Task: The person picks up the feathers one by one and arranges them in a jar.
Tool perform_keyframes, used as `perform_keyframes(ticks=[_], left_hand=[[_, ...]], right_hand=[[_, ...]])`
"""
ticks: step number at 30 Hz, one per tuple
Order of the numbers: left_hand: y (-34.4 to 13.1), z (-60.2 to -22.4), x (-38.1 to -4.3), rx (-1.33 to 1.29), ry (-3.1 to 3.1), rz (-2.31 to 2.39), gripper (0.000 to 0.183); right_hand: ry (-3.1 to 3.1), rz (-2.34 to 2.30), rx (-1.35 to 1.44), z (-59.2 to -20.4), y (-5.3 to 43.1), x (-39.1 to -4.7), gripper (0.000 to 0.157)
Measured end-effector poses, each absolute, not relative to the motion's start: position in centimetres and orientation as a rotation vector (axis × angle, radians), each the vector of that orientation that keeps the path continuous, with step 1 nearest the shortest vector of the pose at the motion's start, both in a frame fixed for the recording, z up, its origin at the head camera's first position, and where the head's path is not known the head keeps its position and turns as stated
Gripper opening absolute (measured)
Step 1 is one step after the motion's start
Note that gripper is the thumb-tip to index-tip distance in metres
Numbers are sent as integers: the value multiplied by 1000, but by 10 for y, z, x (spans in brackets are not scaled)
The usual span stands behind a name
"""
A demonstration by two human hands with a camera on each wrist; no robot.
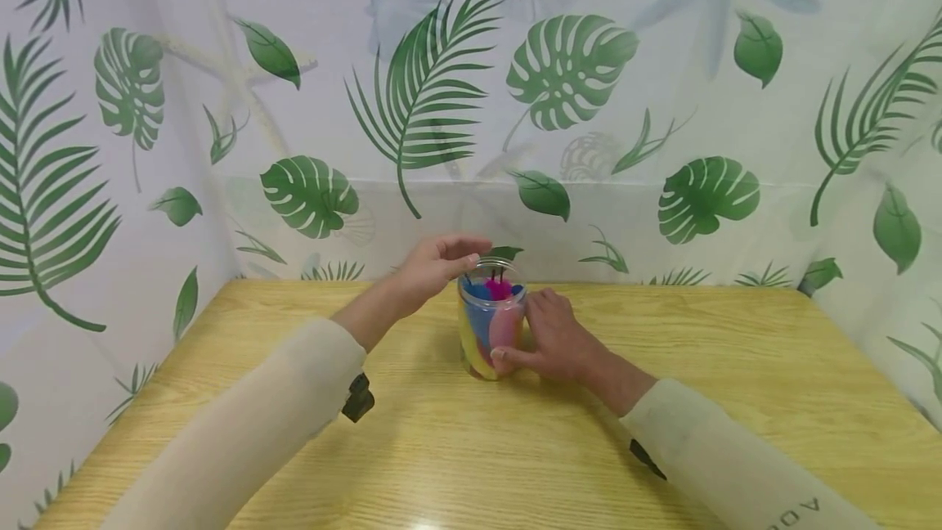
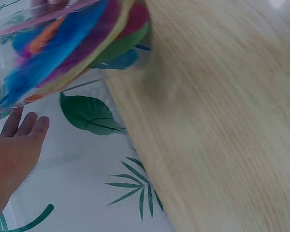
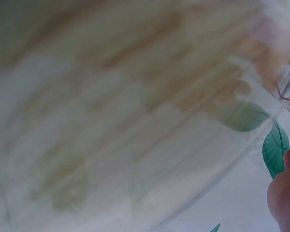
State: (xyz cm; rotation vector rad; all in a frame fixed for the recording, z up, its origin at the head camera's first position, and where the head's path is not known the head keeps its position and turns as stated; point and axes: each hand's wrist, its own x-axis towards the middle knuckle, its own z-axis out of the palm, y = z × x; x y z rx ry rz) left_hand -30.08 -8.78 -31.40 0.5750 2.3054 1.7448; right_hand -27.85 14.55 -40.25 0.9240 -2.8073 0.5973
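Observation:
A clear jar stands upright near the table's back edge, filled with soft, feather-like pieces in blue, pink, yellow and other colours. Thin dark stems poke up inside its uncovered mouth. My right hand grips the jar from the right, thumb across its front and fingers around the far side. Beside the rim, at upper left, is my left hand, its fingers extended and slightly bent. The left wrist view shows the jar on its side because of the camera angle, with the left fingertips close to the mouth.
The wooden table meets a leaf-printed white cloth at the back and sides. A black strap piece sits under the left sleeve. Most of the right wrist view is blurred by a pale covering.

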Motion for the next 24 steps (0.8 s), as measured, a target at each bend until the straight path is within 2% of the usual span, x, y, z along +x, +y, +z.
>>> perform_keyframes(ticks=[11, 15, 24], left_hand=[[-97, -321, -299, 516, 2171, 1843, 47], [-106, -333, -297, 504, 2276, 1798, 52], [-134, -375, -291, 462, 2756, 1381, 57]], right_hand=[[-2799, 587, 941, -402, 141, -279, 87], [-2837, 552, 915, -402, 142, -279, 93], [-2903, 437, 881, -402, 141, -278, 112]])
